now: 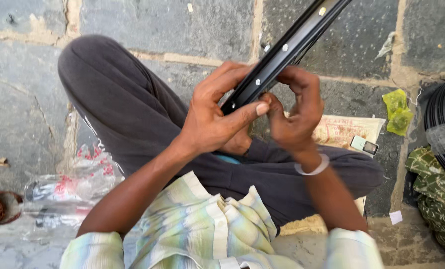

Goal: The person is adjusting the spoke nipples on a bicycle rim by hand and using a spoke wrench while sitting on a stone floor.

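Observation:
A black metal wheel rim (292, 45) with small silver nipples runs from the top right down to my lap. My left hand (215, 117) grips its lower end, thumb stretched across the rim's inner face. My right hand (294, 112) curls around the same spot from the other side, fingertips pinched at the rim beside my left thumb. Whatever small part the fingers pinch is hidden. A pale bangle (312, 168) sits on my right wrist. I sit cross-legged in dark trousers (127, 109) on a stone floor.
A clear plastic bag (68, 189) with red print lies at the left by my knee. A small phone (364, 145) rests on a burlap sack (349, 128). Green wrapper (398, 112), black rims (439, 124) and patterned green cloth (439, 199) sit at the right.

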